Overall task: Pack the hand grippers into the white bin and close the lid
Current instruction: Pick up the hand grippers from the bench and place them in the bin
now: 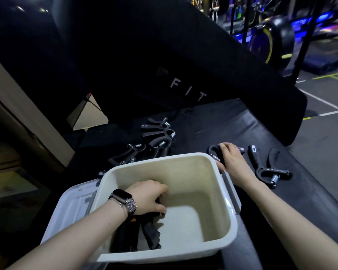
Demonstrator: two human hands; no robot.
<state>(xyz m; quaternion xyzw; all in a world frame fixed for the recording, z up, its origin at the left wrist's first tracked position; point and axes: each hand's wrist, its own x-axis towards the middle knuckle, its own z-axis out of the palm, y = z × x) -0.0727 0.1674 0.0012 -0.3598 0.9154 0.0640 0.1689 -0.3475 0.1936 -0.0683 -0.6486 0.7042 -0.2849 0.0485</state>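
My left hand (pixel 148 197) and some grippers (pixel 137 232) fill the bin's (pixel 219 244) near-left corner; the right half of its floor lies open from above. A heap of grippers (pixel 154 141) crowds the bench (pixel 232 123) behind the bin (a tangle). Another gripper (pixel 265 168) lies right of my right hand (pixel 230 160). The lid (pixel 70 207) lies flat at left.

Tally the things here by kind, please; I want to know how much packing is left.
Square white plastic bin: 1
Flat white lid: 1
Black spring hand grippers outside the bin: 6, one under the right hand
Total: 8; grippers inside the bin, under the left hand, are too hidden to count.
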